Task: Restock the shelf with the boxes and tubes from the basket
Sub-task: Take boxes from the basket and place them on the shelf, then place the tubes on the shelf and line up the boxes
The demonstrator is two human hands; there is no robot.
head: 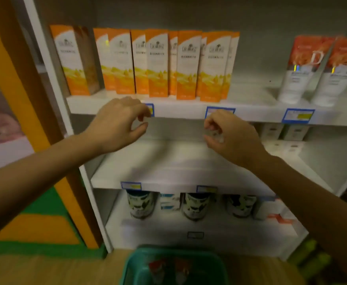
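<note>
Hands idle above the green basket (134, 264) — left hand (119, 125) spread empty, right hand (231, 138) curled, grip unclear; next we should fetch its tubes (158, 269).

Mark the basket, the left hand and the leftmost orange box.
basket (181, 254): head view, far rim.
left hand (117, 124): head view, back of hand.
leftmost orange box (69, 58): head view, front face.
</note>
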